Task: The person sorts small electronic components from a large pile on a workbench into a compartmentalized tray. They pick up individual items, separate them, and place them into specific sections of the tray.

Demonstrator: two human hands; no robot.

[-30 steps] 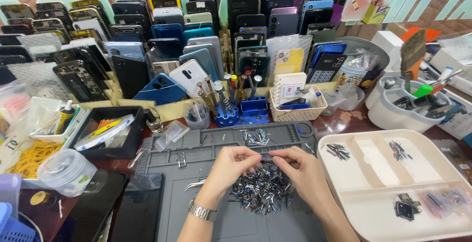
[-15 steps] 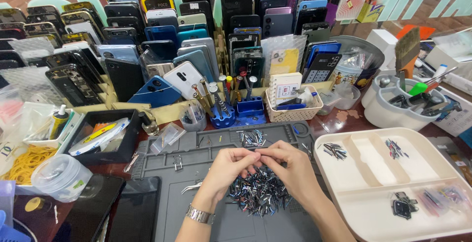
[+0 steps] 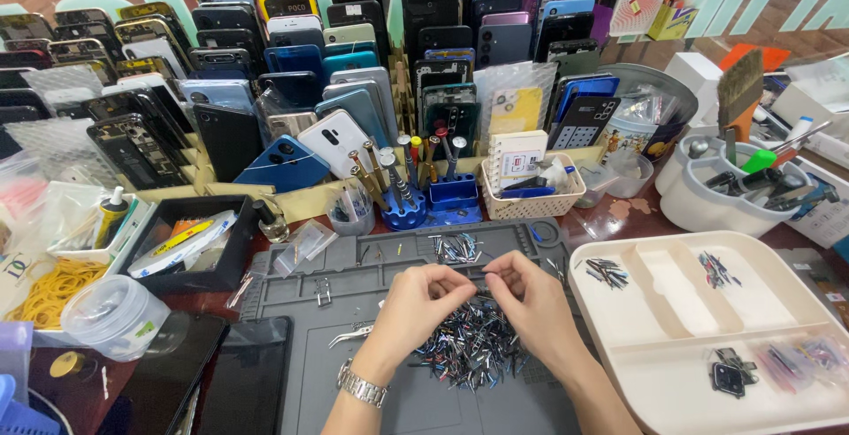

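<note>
Over the grey work mat (image 3: 354, 373), the left hand (image 3: 416, 307) and right hand (image 3: 531, 307) meet, each grip pinched shut on a small metal pin (image 3: 482, 286) between them, above 1 heap of pins (image 3: 469, 347). 1 cream divided tray (image 3: 672, 311) lies right.

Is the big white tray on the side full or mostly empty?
Mostly empty. The white tray shows bare compartments, with only a few small clusters of little parts scattered in them.

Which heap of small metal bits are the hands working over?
The big heap on the grey mat, right under both hands; the smaller heap lies farther up the mat, and others sit in the white tray.
</note>
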